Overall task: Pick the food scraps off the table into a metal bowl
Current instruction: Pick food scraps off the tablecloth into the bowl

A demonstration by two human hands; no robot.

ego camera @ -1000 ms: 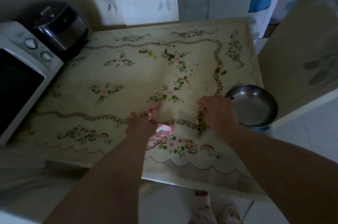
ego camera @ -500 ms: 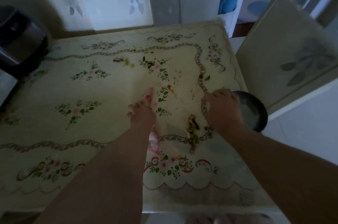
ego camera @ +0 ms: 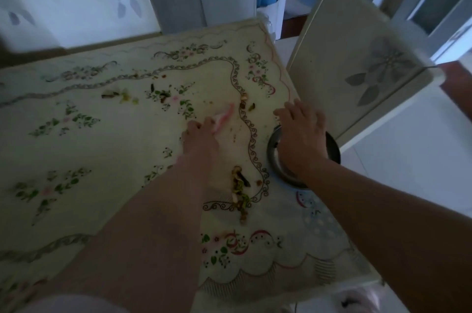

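— Scraps (ego camera: 240,189) lie heaped near the table's (ego camera: 102,146) right edge, just beside the metal bowl (ego camera: 273,159); more sit farther back.
— And the hands?
— Right hand (ego camera: 302,134) is flat, fingers spread, over the bowl. Left hand (ego camera: 201,135) clutches a pink cloth (ego camera: 224,118). Gathering step, I'd judge: next, sweep the heap sideways into the bowl.
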